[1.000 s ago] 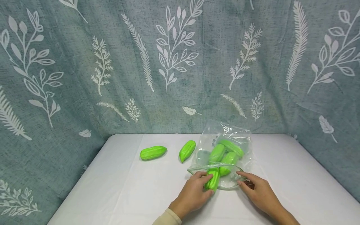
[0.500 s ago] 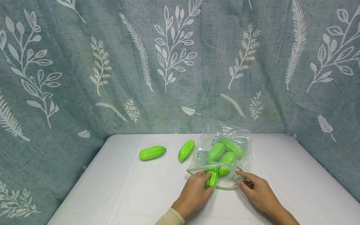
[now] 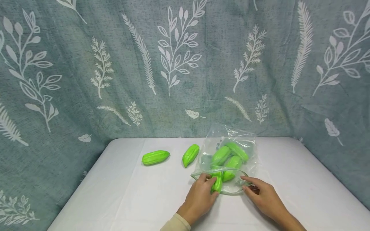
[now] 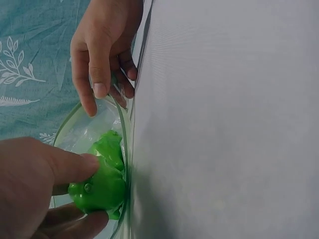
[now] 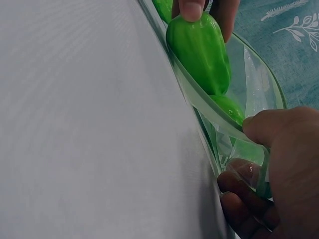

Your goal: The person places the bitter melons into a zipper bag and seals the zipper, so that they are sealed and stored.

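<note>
A clear zip bag point(image 3: 248, 137) lies on the table with its mouth towards me, held apart. Inside it rest 3 bright green ridged vegetables, one of them a long piece point(image 3: 237, 151) at the back. My left hand point(image 3: 199, 194) grips another green ridged vegetable point(image 3: 217, 185) at the bag's mouth, partly inside. In the left wrist view its stem end point(image 4: 99, 186) faces out between thumb and fingers. My right hand point(image 3: 264, 195) pinches the right side of the bag's rim; the right wrist view shows its thumb point(image 5: 259, 127) on the edge, fingers curled below.
Two more green vegetables lie left of the bag: one upright-slanted point(image 3: 190, 155) close by, another lengthwise point(image 3: 155, 157) farther left. A white cloth covers the table point(image 3: 130, 199). Behind stands a teal curtain point(image 3: 115, 83) with white leaf prints.
My left hand has pushed the gripped vegetable slightly farther into the bag's mouth. My right hand keeps its hold on the rim. The head view has shifted a little.
</note>
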A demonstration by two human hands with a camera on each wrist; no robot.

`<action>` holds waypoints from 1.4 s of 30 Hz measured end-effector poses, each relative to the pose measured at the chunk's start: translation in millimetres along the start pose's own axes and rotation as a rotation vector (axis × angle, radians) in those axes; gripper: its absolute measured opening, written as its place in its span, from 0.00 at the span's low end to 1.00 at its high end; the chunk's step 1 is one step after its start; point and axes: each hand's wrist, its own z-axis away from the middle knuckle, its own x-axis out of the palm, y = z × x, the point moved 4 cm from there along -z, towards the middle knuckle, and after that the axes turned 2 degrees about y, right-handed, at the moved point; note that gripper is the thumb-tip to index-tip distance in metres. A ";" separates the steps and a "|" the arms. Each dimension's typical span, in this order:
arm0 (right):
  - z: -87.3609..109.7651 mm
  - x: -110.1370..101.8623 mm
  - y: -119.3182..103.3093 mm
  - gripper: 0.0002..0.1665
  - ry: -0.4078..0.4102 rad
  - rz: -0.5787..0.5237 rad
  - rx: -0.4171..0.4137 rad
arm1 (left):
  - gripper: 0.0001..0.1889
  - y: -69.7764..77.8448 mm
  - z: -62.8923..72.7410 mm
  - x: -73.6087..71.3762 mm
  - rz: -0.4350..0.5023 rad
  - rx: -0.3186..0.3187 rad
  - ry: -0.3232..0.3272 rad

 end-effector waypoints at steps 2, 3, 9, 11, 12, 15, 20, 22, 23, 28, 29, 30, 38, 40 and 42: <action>-0.2 0.2 -0.8 0.22 0.000 0.004 0.001 | 0.25 0.2 -0.4 -0.2 -0.016 0.016 -0.002; 0.0 -0.1 -1.3 0.22 0.001 0.007 0.001 | 0.25 0.3 -0.6 0.1 -0.025 0.024 -0.001; -0.1 -3.5 -3.9 0.22 0.009 0.017 -0.011 | 0.22 -0.6 -2.3 0.3 -0.036 0.087 0.005; -0.3 -4.2 -3.9 0.22 0.007 0.020 -0.014 | 0.22 -1.8 -2.5 -0.4 -0.038 0.108 -0.003; -0.4 -4.6 -3.8 0.22 0.005 0.020 -0.016 | 0.22 -2.2 -2.2 -1.2 -0.042 0.117 -0.009; -0.7 -6.2 -3.4 0.22 0.006 0.028 -0.020 | 0.23 -3.5 -1.0 -3.3 -0.064 0.127 -0.020; -1.0 -7.9 -2.7 0.22 0.021 0.037 -0.019 | 0.20 1.7 0.9 -8.3 -0.111 0.183 -0.004; -0.7 -7.3 -2.6 0.22 0.018 0.034 -0.014 | 0.19 6.1 2.7 -10.1 -0.147 0.234 0.000; -0.4 -6.7 -2.6 0.22 0.013 0.031 -0.010 | 0.19 8.5 4.2 -11.0 -0.168 0.263 0.003; 1.0 -4.4 -4.6 0.22 0.001 0.027 -0.001 | 0.18 19.9 12.1 -13.9 -0.258 0.365 -0.002; 1.1 -4.2 -4.9 0.22 0.007 0.029 0.000 | 0.18 21.8 13.2 -13.8 -0.275 0.379 -0.004; 1.3 -4.0 -5.3 0.21 0.014 0.030 -0.002 | 0.17 23.2 14.0 -13.6 -0.286 0.387 -0.011; 1.3 0.8 -6.9 0.23 0.016 0.013 -0.007 | 0.16 24.8 17.8 -10.7 -0.327 0.381 -0.033; 0.3 0.2 -7.3 0.23 0.023 0.026 0.007 | 0.16 24.9 17.4 -9.0 -0.323 0.375 -0.024; -0.8 -0.7 -7.6 0.23 0.025 0.038 0.029 | 0.16 24.7 16.7 -7.4 -0.318 0.368 -0.016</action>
